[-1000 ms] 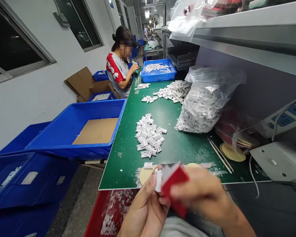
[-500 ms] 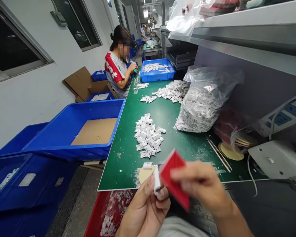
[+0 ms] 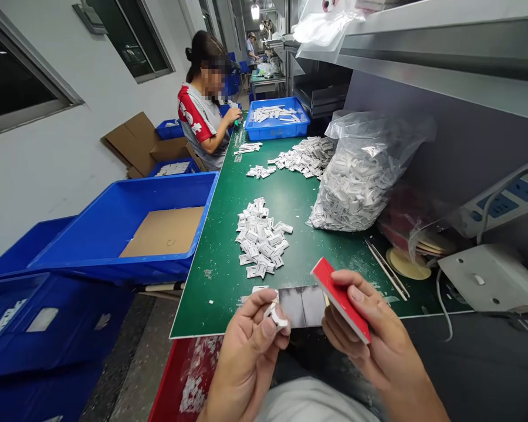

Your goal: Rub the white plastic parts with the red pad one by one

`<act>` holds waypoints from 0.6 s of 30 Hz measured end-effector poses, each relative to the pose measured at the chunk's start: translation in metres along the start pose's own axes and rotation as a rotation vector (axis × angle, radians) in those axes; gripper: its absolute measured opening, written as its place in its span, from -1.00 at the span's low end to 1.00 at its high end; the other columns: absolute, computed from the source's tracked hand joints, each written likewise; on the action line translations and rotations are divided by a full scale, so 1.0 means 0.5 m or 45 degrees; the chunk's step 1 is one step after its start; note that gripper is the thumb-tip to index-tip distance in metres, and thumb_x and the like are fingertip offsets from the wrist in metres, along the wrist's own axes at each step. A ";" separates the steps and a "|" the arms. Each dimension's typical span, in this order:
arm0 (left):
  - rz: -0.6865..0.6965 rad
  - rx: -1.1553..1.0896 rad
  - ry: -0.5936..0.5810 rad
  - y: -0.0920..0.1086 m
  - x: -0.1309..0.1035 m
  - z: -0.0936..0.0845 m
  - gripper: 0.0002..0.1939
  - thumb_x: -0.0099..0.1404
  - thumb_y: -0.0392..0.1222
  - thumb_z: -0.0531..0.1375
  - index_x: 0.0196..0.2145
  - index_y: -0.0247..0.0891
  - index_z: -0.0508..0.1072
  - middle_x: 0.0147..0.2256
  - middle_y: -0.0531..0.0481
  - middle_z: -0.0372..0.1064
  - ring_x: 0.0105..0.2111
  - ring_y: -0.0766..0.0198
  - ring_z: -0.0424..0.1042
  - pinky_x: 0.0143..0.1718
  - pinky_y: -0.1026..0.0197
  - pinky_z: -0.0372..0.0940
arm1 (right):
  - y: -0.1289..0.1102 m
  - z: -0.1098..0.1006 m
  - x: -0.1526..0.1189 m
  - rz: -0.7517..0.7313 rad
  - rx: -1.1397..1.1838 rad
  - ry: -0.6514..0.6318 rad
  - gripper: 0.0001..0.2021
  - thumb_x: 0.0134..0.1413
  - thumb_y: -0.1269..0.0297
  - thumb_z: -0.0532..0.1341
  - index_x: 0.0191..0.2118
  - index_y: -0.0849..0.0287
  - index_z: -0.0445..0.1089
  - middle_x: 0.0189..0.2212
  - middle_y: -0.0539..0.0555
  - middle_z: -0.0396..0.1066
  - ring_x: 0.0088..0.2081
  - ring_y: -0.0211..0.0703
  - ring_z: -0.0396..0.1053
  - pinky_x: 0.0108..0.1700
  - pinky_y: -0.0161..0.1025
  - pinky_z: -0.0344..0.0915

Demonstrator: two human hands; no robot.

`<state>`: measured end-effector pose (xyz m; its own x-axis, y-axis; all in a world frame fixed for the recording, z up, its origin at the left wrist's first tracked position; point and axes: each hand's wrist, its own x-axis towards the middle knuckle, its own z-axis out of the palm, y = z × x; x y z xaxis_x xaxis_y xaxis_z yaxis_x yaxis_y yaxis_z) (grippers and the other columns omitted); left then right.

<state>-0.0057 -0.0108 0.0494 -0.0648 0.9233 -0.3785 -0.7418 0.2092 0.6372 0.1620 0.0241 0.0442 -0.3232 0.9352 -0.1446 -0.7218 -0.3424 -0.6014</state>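
Pinched between the thumb and fingers of my left hand [image 3: 251,351] is a small white plastic part [image 3: 276,316] with a curved notch. My right hand [image 3: 374,328] grips a flat red sanding block [image 3: 341,302], its pale edge facing down, tilted and apart from the part. Behind both hands, at the table's front edge, lies a grey metal plate [image 3: 303,306]. Another white part shows partly behind my left fingers. A loose pile of white parts [image 3: 261,240] lies on the green table [image 3: 220,264] beyond them.
A clear bag full of white parts [image 3: 352,193] stands at the right, near tweezers [image 3: 387,269] and a tan disc [image 3: 407,264]. Blue bins [image 3: 114,264] flank the table's left side. Farther back are a blue tray [image 3: 277,132] and a seated co-worker [image 3: 205,111]. A red bin [image 3: 171,375] sits below.
My right hand has drawn back to the right with the sanding block and turned it, away from the white part. My left hand has tilted the part, so its notched end shows.
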 end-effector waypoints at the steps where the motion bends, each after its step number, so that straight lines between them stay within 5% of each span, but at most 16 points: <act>1: 0.064 0.032 0.013 -0.003 0.001 0.000 -0.68 0.04 -0.19 0.56 -0.24 -0.22 0.64 -0.45 0.06 0.51 -0.44 0.44 0.46 -0.38 0.47 0.34 | 0.003 0.003 -0.005 0.034 0.033 -0.045 -0.85 0.26 0.13 0.35 -0.17 0.02 0.65 -0.73 -0.18 0.11 -0.70 -0.44 -0.14 -0.62 -0.48 -0.03; 5: 0.299 0.191 -0.038 -0.015 0.007 -0.016 -0.79 0.06 -0.20 0.55 -0.37 -0.22 0.63 -0.46 0.03 0.58 -0.46 0.40 0.53 -0.34 0.44 0.41 | 0.010 0.007 -0.021 0.164 0.015 -0.209 -0.83 0.23 0.04 0.37 -0.15 -0.07 0.66 -0.67 -0.15 0.21 -0.70 -0.44 -0.08 -0.61 -0.45 -0.01; 8: 0.382 0.249 -0.043 -0.022 0.008 -0.035 -0.81 0.04 -0.26 0.55 -0.41 -0.19 0.63 -0.44 -0.01 0.64 -0.43 0.32 0.60 -0.32 0.37 0.48 | 0.006 0.011 -0.011 0.099 -0.331 -0.384 -0.78 0.13 0.02 0.44 -0.21 0.00 0.72 -0.64 -0.07 0.37 -0.64 -0.37 0.17 -0.52 -0.39 0.22; 13: 0.428 0.305 -0.014 -0.027 0.006 -0.051 -0.81 0.02 -0.32 0.55 -0.42 -0.19 0.65 -0.43 -0.05 0.66 -0.43 0.24 0.64 -0.30 0.30 0.51 | -0.009 0.029 0.025 -0.396 -0.889 0.181 -0.81 0.15 0.32 0.42 -0.16 -0.15 0.71 -0.26 -0.07 0.71 -0.29 -0.24 0.58 -0.22 -0.42 0.45; 16: 0.421 0.283 -0.089 -0.027 0.005 -0.049 -0.83 0.05 -0.31 0.53 -0.41 -0.16 0.66 -0.44 -0.04 0.65 -0.40 0.23 0.64 -0.29 0.29 0.51 | -0.010 0.039 0.031 -0.484 -1.080 0.061 -0.78 0.08 0.37 0.43 -0.19 -0.11 0.72 -0.33 -0.08 0.72 -0.35 -0.24 0.61 -0.27 -0.45 0.48; 18: 0.410 0.273 -0.133 -0.025 0.003 -0.046 -0.85 0.09 -0.30 0.52 -0.40 -0.14 0.66 -0.45 -0.02 0.65 -0.38 0.23 0.64 -0.27 0.29 0.50 | -0.008 0.043 0.034 -0.589 -1.163 0.168 -0.75 0.12 0.42 0.39 -0.15 -0.10 0.71 -0.29 -0.09 0.73 -0.32 -0.29 0.62 -0.23 -0.49 0.46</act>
<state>-0.0119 -0.0194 0.0252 -0.1953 0.9780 -0.0735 -0.5380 -0.0442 0.8418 0.1462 0.0392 0.0609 -0.0227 0.9794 0.2006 -0.0003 0.2006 -0.9797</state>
